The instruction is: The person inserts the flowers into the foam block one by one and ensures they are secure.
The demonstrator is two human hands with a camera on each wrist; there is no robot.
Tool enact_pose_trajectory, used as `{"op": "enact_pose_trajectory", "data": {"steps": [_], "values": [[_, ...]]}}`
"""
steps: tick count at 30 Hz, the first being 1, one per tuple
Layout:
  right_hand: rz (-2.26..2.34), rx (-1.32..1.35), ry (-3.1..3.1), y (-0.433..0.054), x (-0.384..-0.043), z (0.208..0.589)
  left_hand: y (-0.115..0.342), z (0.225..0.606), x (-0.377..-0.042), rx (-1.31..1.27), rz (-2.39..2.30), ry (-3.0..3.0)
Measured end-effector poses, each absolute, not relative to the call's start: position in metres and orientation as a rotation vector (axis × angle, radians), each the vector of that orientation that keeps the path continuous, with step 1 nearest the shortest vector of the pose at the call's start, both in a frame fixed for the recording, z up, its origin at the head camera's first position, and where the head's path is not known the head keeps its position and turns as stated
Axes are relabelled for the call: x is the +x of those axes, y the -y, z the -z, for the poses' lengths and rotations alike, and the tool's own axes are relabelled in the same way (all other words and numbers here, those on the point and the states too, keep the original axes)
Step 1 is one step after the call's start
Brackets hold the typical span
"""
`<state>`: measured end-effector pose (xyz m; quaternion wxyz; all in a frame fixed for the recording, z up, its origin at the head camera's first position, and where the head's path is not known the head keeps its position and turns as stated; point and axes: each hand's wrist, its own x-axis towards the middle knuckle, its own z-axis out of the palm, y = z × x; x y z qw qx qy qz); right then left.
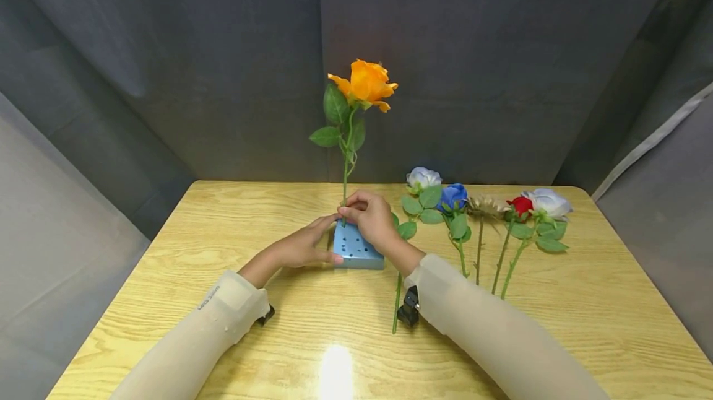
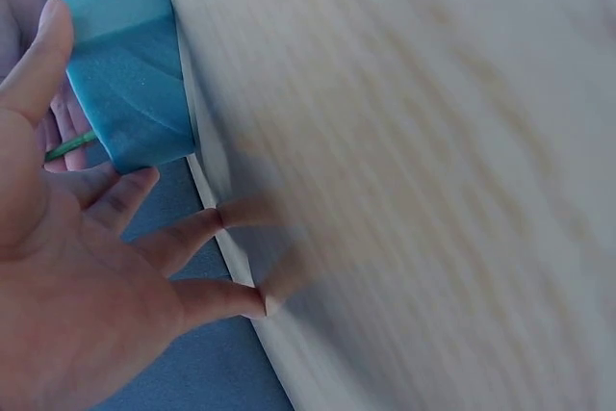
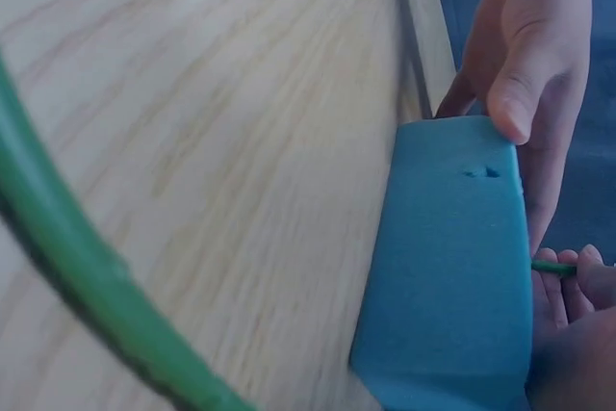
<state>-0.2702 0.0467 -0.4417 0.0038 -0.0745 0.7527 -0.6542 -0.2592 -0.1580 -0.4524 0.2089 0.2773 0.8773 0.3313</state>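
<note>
In the head view, the orange rose (image 1: 367,83) stands upright at the block's far left corner, its stem (image 1: 345,183) at the top of the block (image 1: 359,250). I see the right hand (image 1: 374,217) pinching that stem low down, between thumb and fingers. The left hand (image 1: 303,246) grips the block at its left side, thumb near, fingers far. On the table (image 1: 184,251) to the right lie a far white rose (image 1: 424,177), a blue rose (image 1: 453,195), a gold flower (image 1: 486,205), a red rose (image 1: 520,205) and another white rose (image 1: 548,203).

The left wrist view shows the thumb against the block and the index at its corner; two other fingertips touch the table. The block looks like foam: light, easily dented, apt to slide, so best braced by its sides.

The right wrist view shows the pinched stem just beyond the block, though the fingertips are partly cut off. I'd judge the rose light but top-heavy, its petals soft, its stem springy; a hold low on the stem should keep it from bending.
</note>
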Motion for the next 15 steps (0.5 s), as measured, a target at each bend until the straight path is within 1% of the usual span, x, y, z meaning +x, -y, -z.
{"op": "enact_pose_trajectory", "data": {"steps": [15], "values": [[1.914, -0.391, -2.443, -0.0512, -0.2760, 0.4500, 0.1569, 0.4478, -0.2567, 0.748, -0.921, -2.429]]}}
